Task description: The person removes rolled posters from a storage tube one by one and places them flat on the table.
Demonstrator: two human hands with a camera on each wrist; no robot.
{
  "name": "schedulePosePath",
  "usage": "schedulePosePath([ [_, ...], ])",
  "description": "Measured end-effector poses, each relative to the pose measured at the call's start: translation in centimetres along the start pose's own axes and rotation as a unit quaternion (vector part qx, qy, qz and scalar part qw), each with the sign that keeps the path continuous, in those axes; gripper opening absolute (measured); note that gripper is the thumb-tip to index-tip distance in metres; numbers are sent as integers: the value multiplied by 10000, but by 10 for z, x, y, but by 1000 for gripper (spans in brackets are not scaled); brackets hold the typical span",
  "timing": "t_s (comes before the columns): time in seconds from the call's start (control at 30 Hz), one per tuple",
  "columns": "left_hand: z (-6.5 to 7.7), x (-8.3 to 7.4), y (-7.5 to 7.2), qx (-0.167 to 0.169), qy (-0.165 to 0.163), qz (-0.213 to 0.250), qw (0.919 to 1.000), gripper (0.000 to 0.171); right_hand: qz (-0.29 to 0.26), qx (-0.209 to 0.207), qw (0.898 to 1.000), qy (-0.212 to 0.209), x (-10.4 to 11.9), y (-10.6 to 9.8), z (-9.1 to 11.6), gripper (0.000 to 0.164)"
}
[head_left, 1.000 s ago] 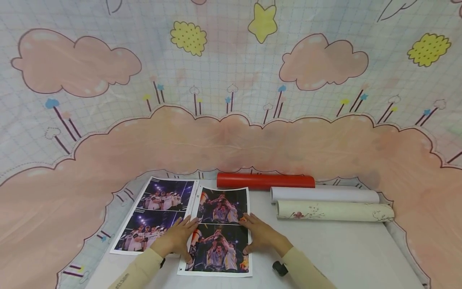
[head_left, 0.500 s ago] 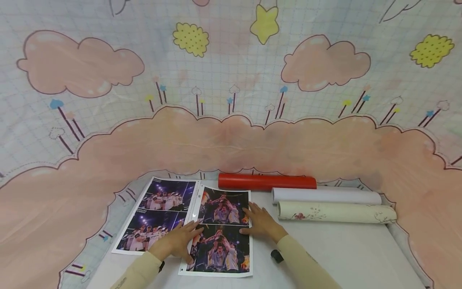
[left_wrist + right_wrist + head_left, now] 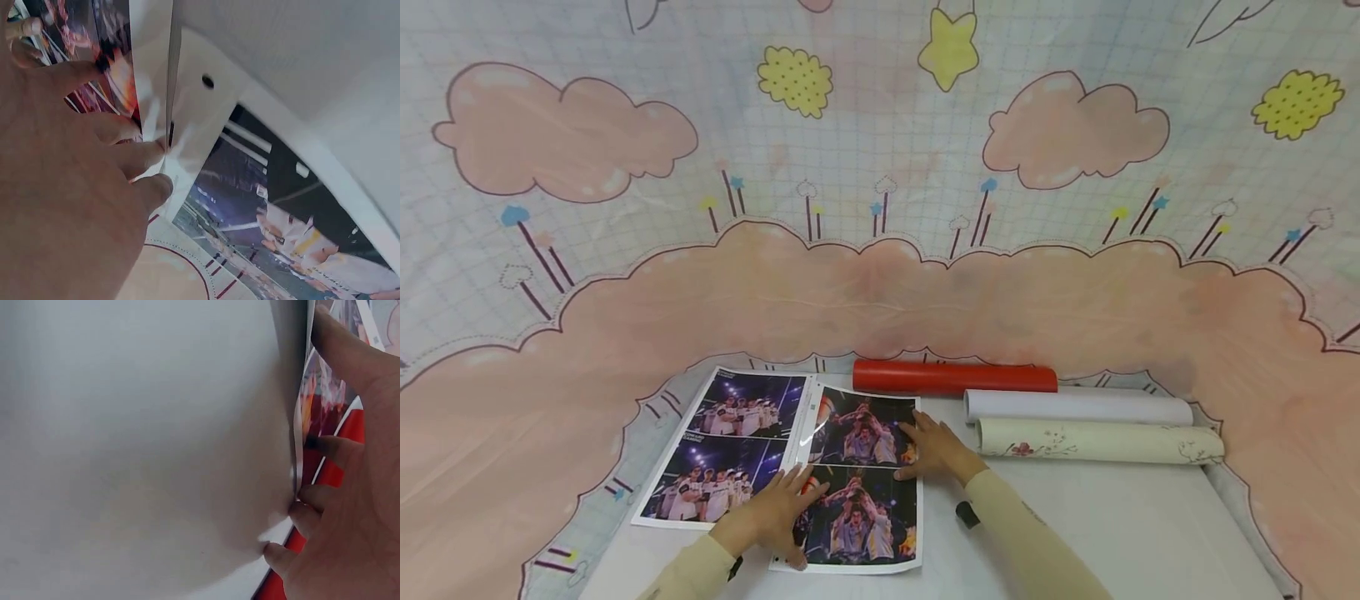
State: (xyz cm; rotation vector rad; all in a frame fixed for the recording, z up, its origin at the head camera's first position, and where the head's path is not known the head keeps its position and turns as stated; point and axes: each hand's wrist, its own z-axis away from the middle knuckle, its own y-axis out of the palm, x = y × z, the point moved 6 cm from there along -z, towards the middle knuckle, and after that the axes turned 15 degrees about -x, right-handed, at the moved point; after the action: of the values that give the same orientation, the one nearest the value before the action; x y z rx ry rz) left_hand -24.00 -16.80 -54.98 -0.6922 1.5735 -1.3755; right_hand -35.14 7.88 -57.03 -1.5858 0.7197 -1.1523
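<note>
Two glossy printed sheets lie side by side in the head view. The right sheet [image 3: 861,517] carries two pictures of people with raised arms. My left hand [image 3: 771,510] rests on its left edge with fingers spread; in the left wrist view the fingertips [image 3: 159,187] reach that edge, close to the neighbouring sheet. On the opposite side my right hand [image 3: 938,450] touches the right edge, its fingers extended over the border. The right wrist view shows that edge slightly raised beside the fingers [image 3: 334,450]. The left sheet [image 3: 722,450], with two group pictures, lies flat and partly behind my left hand.
A red roll [image 3: 955,377], a white roll [image 3: 1078,408] and a cream floral roll [image 3: 1101,440] lie at the back right of the white table [image 3: 1075,533]. Behind the table hangs a cloud-patterned cloth [image 3: 865,283].
My right hand has slid away from me along the right sheet's edge. My left hand has shifted slightly toward me along the left edge. The sheets have barely moved.
</note>
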Motion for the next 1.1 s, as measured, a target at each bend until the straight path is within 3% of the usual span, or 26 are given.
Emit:
schedulePosePath([
  [0.17, 9, -7, 6, 3, 280, 43, 9996, 118, -91, 77, 9998, 128, -1, 2, -4, 98],
  [0.33, 16, -10, 11, -80, 498, 60, 9987, 102, -108, 146, 9997, 185, -1, 4, -5, 99],
  [0.47, 18, -13, 12, -142, 468, 183, 9986, 89, -116, 103, 9996, 248, -2, 3, -6, 100],
  [0.8, 16, -12, 12, -168, 288, 629, 9975, 79, -269, -23, 9995, 157, 1, -3, -3, 92],
  [0.93, 13, -12, 7, -608, 458, 739, 9944, 71, -390, -258, 9989, -77, 5, -9, 3, 85],
  [1.1, 12, -18, -9, -1666, 702, 475, 9824, 60, -648, -781, 9946, -240, 10, -23, 14, 75],
])
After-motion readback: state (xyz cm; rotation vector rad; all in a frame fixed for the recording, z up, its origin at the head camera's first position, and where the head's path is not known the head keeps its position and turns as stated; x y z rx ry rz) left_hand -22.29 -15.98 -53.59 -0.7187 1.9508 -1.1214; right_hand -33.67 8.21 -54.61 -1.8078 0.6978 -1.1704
